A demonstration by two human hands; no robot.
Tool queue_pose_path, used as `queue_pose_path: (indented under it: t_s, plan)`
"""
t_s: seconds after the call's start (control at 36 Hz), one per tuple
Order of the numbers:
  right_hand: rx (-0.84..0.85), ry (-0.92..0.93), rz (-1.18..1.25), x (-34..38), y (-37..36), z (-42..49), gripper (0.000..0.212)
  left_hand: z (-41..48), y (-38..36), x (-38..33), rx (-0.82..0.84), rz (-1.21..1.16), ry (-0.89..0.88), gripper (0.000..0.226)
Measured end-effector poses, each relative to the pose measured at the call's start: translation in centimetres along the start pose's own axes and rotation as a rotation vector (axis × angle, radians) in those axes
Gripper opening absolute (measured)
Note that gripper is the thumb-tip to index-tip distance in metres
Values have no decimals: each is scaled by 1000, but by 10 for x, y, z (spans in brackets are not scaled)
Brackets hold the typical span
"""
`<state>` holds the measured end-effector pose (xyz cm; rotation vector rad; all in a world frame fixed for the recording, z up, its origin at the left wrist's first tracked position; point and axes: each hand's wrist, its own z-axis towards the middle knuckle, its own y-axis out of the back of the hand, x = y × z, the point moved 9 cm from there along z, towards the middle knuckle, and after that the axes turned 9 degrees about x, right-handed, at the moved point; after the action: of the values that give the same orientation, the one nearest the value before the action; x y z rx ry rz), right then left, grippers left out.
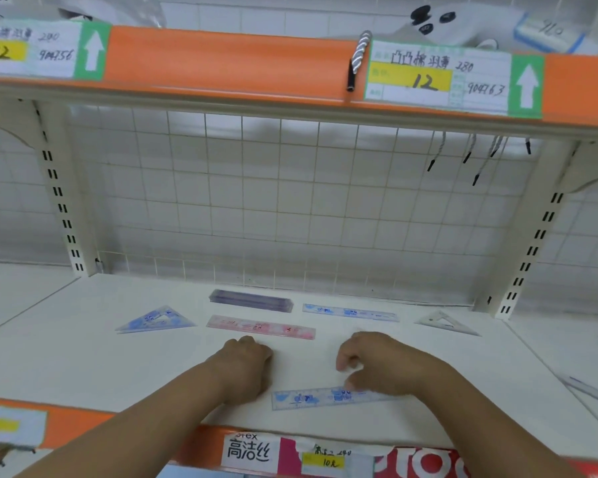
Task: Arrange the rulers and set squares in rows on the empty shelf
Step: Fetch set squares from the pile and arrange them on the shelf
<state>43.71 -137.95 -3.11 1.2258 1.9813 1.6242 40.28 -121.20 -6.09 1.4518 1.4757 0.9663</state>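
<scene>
Up front, clear blue-printed ruler under pinching right fingers; left fingers curled, empty.

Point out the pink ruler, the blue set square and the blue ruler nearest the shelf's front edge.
pink ruler (260, 327): head view, mid-length.
blue set square (154, 320): head view, printed face.
front blue ruler (308, 398): head view, uncovered left half.

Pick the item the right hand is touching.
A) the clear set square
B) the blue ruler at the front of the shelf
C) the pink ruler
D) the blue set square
B: the right hand has its curled fingers on the blue ruler near the front edge of the shelf; the pink ruler lies farther back, untouched.
</scene>
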Motion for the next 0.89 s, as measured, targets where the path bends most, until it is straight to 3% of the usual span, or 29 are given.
queue_pose_path:
  t_s: [0.31,0.64,0.89]
  plan:
    - [36,-69,64,-3,-19,0,24,3,1,-4,17,19,-18,32]
    - [46,-56,43,4,-22,-1,17,3,4,-6,20,15,-48,36]
    - [33,-32,28,7,-28,-3,55,4,4,-6,34,40,-50,37]
